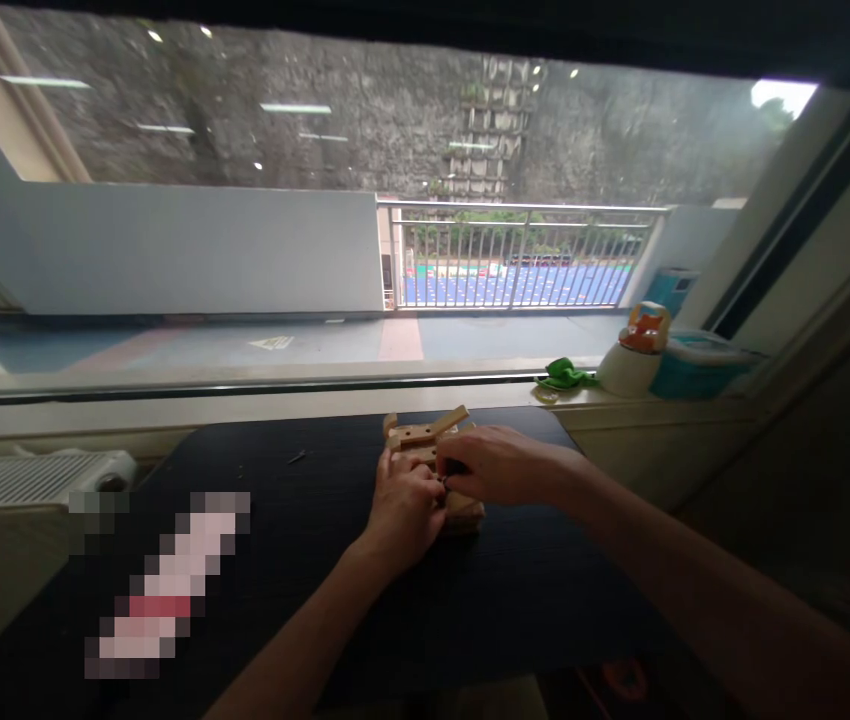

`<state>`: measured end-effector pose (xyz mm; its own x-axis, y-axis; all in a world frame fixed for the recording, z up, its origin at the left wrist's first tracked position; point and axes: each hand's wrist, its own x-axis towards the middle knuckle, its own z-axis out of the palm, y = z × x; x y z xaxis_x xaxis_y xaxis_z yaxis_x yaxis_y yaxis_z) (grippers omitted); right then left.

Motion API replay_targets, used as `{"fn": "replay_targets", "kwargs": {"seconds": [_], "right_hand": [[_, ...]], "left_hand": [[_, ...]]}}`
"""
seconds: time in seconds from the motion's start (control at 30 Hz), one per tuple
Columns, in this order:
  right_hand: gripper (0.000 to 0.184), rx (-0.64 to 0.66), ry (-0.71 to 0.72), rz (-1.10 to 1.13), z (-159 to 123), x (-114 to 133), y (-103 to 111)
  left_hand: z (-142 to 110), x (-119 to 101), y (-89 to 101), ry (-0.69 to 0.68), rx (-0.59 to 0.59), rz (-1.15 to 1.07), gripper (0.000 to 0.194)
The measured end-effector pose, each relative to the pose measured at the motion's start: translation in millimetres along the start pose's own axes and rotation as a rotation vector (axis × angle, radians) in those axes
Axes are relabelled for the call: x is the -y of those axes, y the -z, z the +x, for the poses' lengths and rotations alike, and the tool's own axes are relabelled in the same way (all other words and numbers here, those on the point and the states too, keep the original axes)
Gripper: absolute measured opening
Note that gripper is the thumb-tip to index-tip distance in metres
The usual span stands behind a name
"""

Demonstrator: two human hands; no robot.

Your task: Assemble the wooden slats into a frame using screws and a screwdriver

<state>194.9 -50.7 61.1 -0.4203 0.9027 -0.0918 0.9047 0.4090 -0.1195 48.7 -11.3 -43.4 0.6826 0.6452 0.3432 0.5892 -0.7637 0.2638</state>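
A small wooden model (425,437) made of pale pieces with holes stands on the black table (305,560) near the window. My left hand (401,505) is closed around its left side, holding it. My right hand (496,466) comes in from the right, its fingers pinched together against the model's middle; whatever small part is in them is hidden. The lower part of the model is covered by both hands.
A tiny dark piece (296,458) lies on the table left of the model. On the window sill at the right sit a green cloth (564,375), a white and orange toy (633,352) and a teal box (699,365). A radiator (27,478) stands at the left.
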Motion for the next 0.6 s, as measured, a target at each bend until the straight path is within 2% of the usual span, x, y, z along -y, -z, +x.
{"fn": "replay_targets", "kwargs": {"seconds": [0.17,0.4,0.6], "right_hand": [[0.024,0.013,-0.045,0.019,7.3,0.2,-2.4],[0.024,0.031,-0.048,-0.035,7.7,2.0,-1.5],[0.024,-0.007,-0.064,-0.021,9.7,-0.6,-6.5]], "left_hand": [[4.1,-0.3,3.7,0.004,0.042,0.033,0.013],[9.3,6.4,7.3,-0.111,0.057,0.008,0.011],[6.2,6.7,4.8,-0.074,0.056,-0.004,0.011]]}}
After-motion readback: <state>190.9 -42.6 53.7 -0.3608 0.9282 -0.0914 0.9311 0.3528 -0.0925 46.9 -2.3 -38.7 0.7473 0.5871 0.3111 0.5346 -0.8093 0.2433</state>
